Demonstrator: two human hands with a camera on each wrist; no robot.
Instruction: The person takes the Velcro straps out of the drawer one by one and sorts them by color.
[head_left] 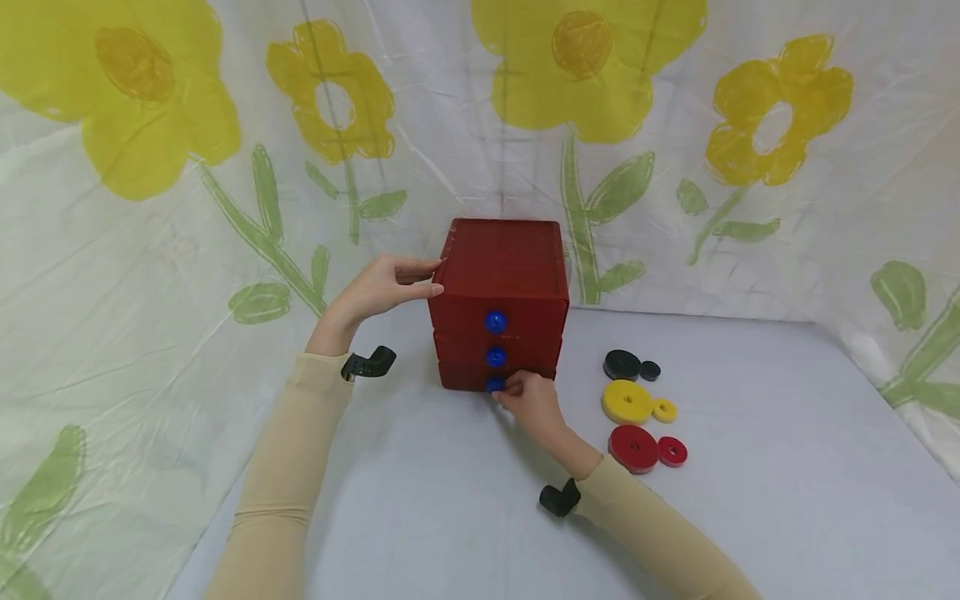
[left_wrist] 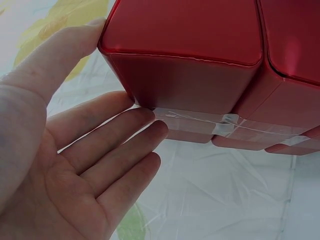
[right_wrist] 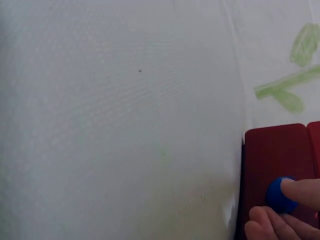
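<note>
A dark red box (head_left: 510, 258) with three stacked drawers stands on the table, each drawer front bearing a round blue knob (head_left: 496, 322). With thumb and fingers, my right hand (head_left: 534, 406) pinches the lowest blue knob (right_wrist: 280, 194). All the drawers look pushed in. At the box's upper left edge, my left hand (head_left: 382, 287) touches the side with straight fingers. The left wrist view shows its thumb at the top corner and its fingertips (left_wrist: 145, 112) against the taped side (left_wrist: 190, 120).
Right of the box lie discs in pairs, one large and one small: black (head_left: 622, 365), yellow (head_left: 627, 402) and red (head_left: 633, 448). The white table (head_left: 420, 517) meets a flower-painted cloth (head_left: 450, 100) behind the box.
</note>
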